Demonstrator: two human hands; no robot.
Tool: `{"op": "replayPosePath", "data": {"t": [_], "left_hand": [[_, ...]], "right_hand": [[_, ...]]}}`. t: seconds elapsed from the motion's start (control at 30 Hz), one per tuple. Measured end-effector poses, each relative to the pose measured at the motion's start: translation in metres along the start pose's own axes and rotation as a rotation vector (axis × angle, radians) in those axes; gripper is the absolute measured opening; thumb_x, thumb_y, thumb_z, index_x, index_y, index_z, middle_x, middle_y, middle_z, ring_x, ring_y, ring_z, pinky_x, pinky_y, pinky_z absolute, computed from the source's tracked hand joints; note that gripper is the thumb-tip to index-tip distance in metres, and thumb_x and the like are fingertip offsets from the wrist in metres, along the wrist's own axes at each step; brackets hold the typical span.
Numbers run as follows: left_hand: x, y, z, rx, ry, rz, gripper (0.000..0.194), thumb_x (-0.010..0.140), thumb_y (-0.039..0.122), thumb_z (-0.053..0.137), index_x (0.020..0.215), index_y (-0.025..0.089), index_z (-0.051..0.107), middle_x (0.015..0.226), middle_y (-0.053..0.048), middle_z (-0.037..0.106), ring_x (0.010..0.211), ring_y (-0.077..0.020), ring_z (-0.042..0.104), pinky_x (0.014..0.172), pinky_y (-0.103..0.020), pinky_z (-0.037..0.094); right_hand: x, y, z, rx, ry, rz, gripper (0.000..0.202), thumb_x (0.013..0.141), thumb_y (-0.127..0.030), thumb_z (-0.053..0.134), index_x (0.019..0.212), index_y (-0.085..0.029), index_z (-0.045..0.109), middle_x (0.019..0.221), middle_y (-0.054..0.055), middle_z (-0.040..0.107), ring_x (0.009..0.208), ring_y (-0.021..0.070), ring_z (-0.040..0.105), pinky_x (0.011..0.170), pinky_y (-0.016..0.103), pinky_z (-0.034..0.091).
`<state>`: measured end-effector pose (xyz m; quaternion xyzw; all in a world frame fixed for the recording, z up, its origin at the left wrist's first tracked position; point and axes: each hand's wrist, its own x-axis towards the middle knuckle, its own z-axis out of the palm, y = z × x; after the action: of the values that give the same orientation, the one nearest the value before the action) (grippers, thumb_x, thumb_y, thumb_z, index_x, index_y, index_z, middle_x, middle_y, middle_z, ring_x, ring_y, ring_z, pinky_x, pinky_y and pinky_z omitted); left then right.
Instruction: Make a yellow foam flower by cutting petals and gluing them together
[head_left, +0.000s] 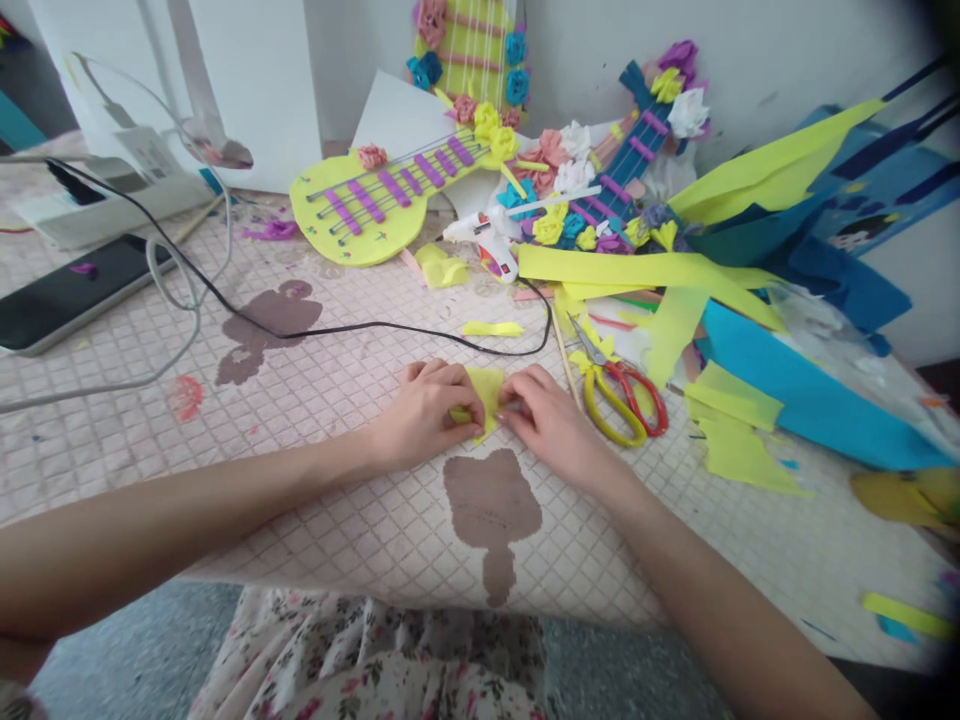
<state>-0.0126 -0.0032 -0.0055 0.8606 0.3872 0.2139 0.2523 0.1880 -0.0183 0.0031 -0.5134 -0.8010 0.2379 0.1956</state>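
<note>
A small piece of yellow crepe paper (487, 388) is between my two hands, just above the cloth. My left hand (431, 412) has its thumb and fingers pinched on the paper's left side and covers part of it. At the right edge, my right hand (553, 425) pinches the paper between thumb and fingertips. Beside my right hand lie scissors (619, 395) with one yellow and one red handle, blades pointing away. A thin wooden stick (566, 355) rests close by, and a narrow yellow strip (493, 328) lies beyond my hands.
A white glue gun (487, 238) with a black cord (375, 324) lies behind, near a yellow paper guitar (360, 215) and a blue one (634, 155) with paper flowers. Blue crepe paper (810, 390) spreads at right. A phone (82, 290) and power strip (112, 190) sit left.
</note>
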Motion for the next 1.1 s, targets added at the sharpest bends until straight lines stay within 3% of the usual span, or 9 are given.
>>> {"op": "replayPosePath", "data": {"t": [0.2,0.37,0.47,0.53,0.63,0.7,0.77,0.97,1.1], "left_hand": [[0.0,-0.001,0.002,-0.009,0.018,0.006,0.005,0.077,0.026,0.065,0.077,0.021,0.065,0.086,-0.001,0.059,0.09,-0.0201,0.048,0.083,-0.038,0.029],[0.001,-0.004,0.001,0.003,0.015,-0.003,0.011,0.077,0.029,0.065,0.073,0.018,0.062,0.083,-0.002,0.058,0.088,-0.0203,0.049,0.081,-0.038,0.031],[0.004,-0.014,-0.006,-0.057,-0.06,0.027,0.002,0.077,0.019,0.062,0.078,0.019,0.064,0.086,-0.002,0.06,0.088,-0.0192,0.051,0.081,-0.036,0.034],[0.007,-0.023,-0.012,-0.112,-0.068,0.069,0.008,0.077,0.014,0.058,0.081,0.018,0.064,0.088,-0.002,0.061,0.087,-0.0176,0.053,0.081,-0.034,0.037],[0.009,-0.029,-0.02,-0.141,0.032,0.053,0.007,0.076,0.011,0.057,0.077,0.016,0.062,0.081,-0.003,0.062,0.083,-0.0163,0.054,0.079,-0.031,0.041],[0.007,-0.025,-0.021,-0.172,0.156,0.013,0.01,0.078,0.01,0.053,0.076,0.015,0.061,0.08,-0.003,0.061,0.081,-0.0153,0.054,0.075,-0.028,0.042],[0.005,-0.017,-0.02,-0.19,0.196,0.062,0.008,0.079,0.011,0.054,0.077,0.015,0.06,0.08,-0.003,0.06,0.081,-0.0147,0.054,0.076,-0.028,0.041],[0.0,-0.002,-0.011,-0.077,-0.105,0.202,0.008,0.081,0.015,0.057,0.075,0.017,0.062,0.081,-0.001,0.063,0.084,-0.0161,0.054,0.083,-0.034,0.032],[0.002,-0.005,-0.011,-0.1,-0.165,0.169,0.006,0.08,0.017,0.058,0.076,0.017,0.062,0.083,-0.001,0.064,0.085,-0.0164,0.055,0.084,-0.036,0.032]], "right_hand": [[0.0,-0.004,-0.006,0.059,0.078,-0.035,0.01,0.082,-0.011,0.05,0.082,-0.021,0.05,0.089,0.002,0.052,0.073,0.0128,0.051,0.067,0.028,0.043],[-0.004,-0.018,0.003,0.207,-0.133,-0.071,0.008,0.081,-0.015,0.055,0.083,-0.021,0.051,0.078,-0.002,0.052,0.065,0.0104,0.049,0.06,0.024,0.04],[-0.004,-0.019,0.008,0.168,-0.155,-0.017,0.014,0.077,-0.013,0.06,0.082,-0.021,0.05,0.076,-0.003,0.051,0.062,0.0095,0.047,0.059,0.023,0.038],[-0.003,-0.018,0.009,0.15,-0.147,-0.003,0.016,0.076,-0.012,0.061,0.083,-0.021,0.049,0.077,-0.003,0.052,0.062,0.009,0.047,0.058,0.023,0.038],[-0.003,-0.018,0.009,0.154,-0.143,0.006,0.017,0.075,-0.011,0.061,0.083,-0.02,0.048,0.078,-0.003,0.052,0.061,0.0083,0.046,0.058,0.023,0.037],[-0.003,-0.019,0.009,0.164,-0.143,0.007,0.017,0.075,-0.011,0.061,0.082,-0.02,0.048,0.078,-0.003,0.053,0.061,0.0082,0.047,0.058,0.023,0.038],[-0.003,-0.019,0.009,0.17,-0.139,0.003,0.017,0.075,-0.011,0.061,0.081,-0.02,0.048,0.078,-0.002,0.052,0.062,0.0086,0.048,0.058,0.023,0.038],[-0.002,-0.003,-0.002,0.316,-0.233,0.1,0.02,0.075,-0.024,0.064,0.089,-0.022,0.05,0.071,-0.004,0.053,0.062,0.0111,0.051,0.055,0.024,0.04],[0.004,0.01,-0.008,0.369,-0.021,0.142,0.011,0.081,-0.027,0.056,0.086,-0.021,0.049,0.08,0.0,0.056,0.067,0.0121,0.054,0.06,0.026,0.044]]}}
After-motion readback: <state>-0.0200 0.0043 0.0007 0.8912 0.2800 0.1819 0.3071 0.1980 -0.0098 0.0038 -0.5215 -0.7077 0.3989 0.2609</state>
